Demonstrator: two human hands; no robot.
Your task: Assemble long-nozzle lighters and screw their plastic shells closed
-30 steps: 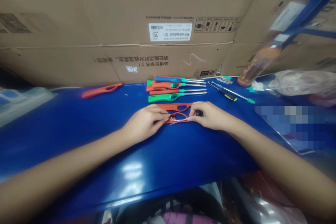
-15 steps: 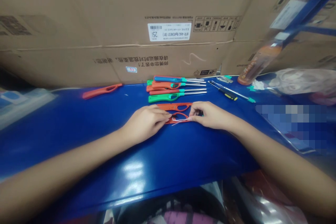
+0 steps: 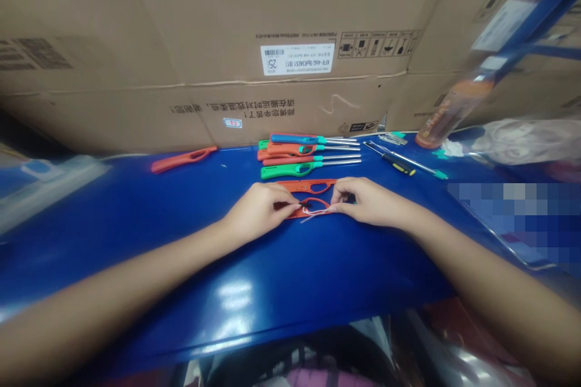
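An orange lighter casing half (image 3: 318, 200) with an oval trigger opening lies on the blue table between my hands. My left hand (image 3: 263, 205) is closed in a pinch at its left part, on a small black part (image 3: 305, 204). My right hand (image 3: 358, 198) pinches the right end of the same casing half, where a thin white wire (image 3: 313, 212) runs along the opening. Just behind lies a second orange casing half (image 3: 302, 185), partly covered by both hands. What the fingertips hide between them cannot be made out.
Behind my hands lie several assembled long-neck lighters (image 3: 290, 170). A red casing piece (image 3: 184, 159) is at the left; a black-and-yellow screwdriver (image 3: 397, 163) and an orange bottle (image 3: 449, 115) are at the right. A large cardboard box (image 3: 190, 42) stands along the back edge.
The view has shifted slightly. My left fingertips have drawn apart a little from the casing opening, showing more of the black part and wire. My right hand keeps its pinch.
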